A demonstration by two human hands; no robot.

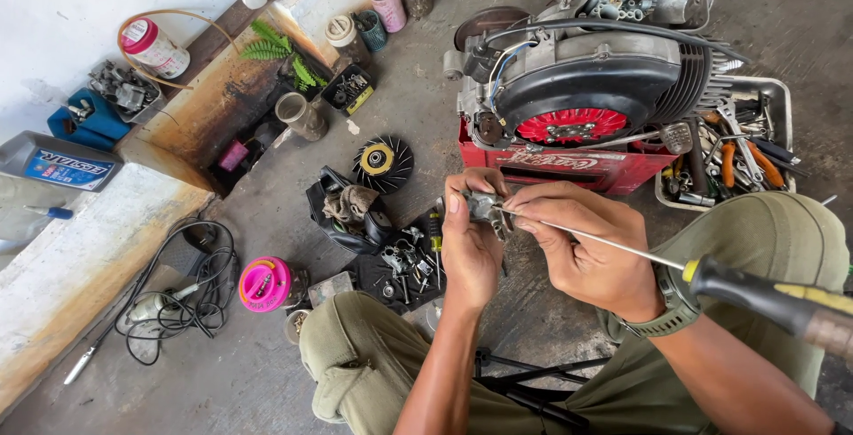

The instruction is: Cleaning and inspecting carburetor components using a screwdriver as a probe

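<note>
Seated on a concrete workshop floor, a person grips a small grey metal engine part (486,207) in the left hand (471,244), fingers and thumb closed snugly around it, just in front of the knees. Meeting it from the right is a long screwdriver with a thin steel shaft and black-and-yellow handle (764,297); its long axis runs from lower right up to the left, tip pointing at the part. The right hand (582,253) pinches the shaft close to the tip, so most of the tool trails behind the grip, the handle lying over the right wrist and forearm. Farther off, a grey engine with a red fan (586,88) sits on a red plastic crate (577,168), with a metal tray of tools (782,97) to its right. A pink round tin (265,284) lies near left.
</note>
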